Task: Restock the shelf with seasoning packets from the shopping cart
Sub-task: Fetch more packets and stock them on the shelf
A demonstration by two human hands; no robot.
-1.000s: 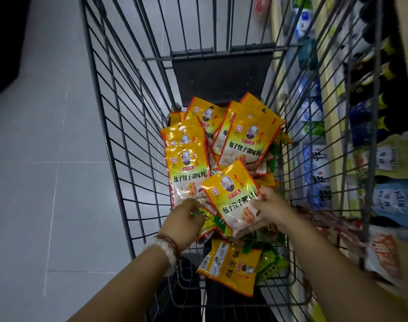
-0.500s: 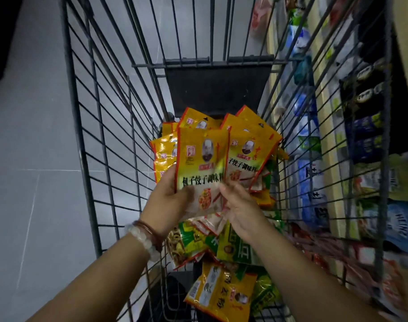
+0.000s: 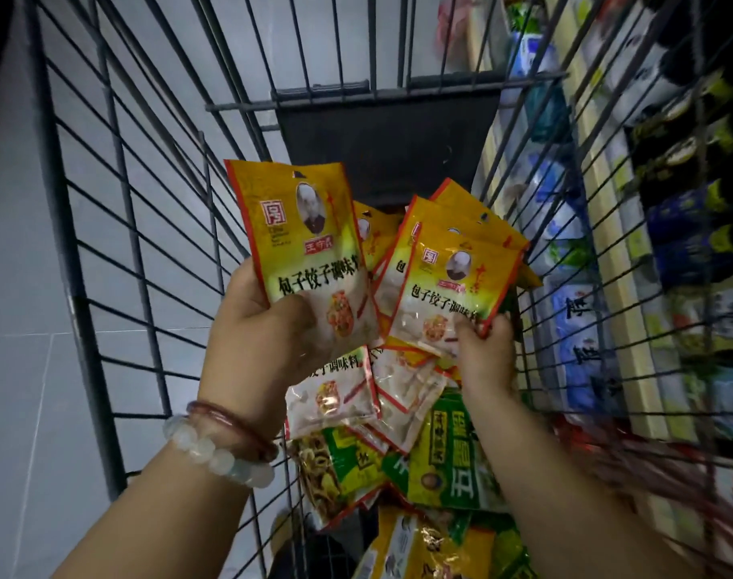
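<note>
Inside the wire shopping cart [image 3: 118,252], my left hand [image 3: 256,336] grips a small stack of yellow seasoning packets [image 3: 306,252] and holds it upright above the pile. My right hand [image 3: 483,348] pinches the lower corner of another yellow packet [image 3: 452,282] that leans on several more of the same kind. Green packets [image 3: 448,457] and more yellow ones [image 3: 419,545] lie lower in the cart near me. The shelf [image 3: 607,227] stands to the right, seen through the cart's wires.
The shelf on the right carries blue-and-white bags [image 3: 582,328] and dark bottles [image 3: 682,152]. A dark flap [image 3: 389,144] closes the cart's far end. Grey tiled floor [image 3: 22,369] lies to the left of the cart.
My left hand has lifted its packets higher and to the left. My right hand let go of that stack and moved right, taking hold of another yellow packet in the pile.
</note>
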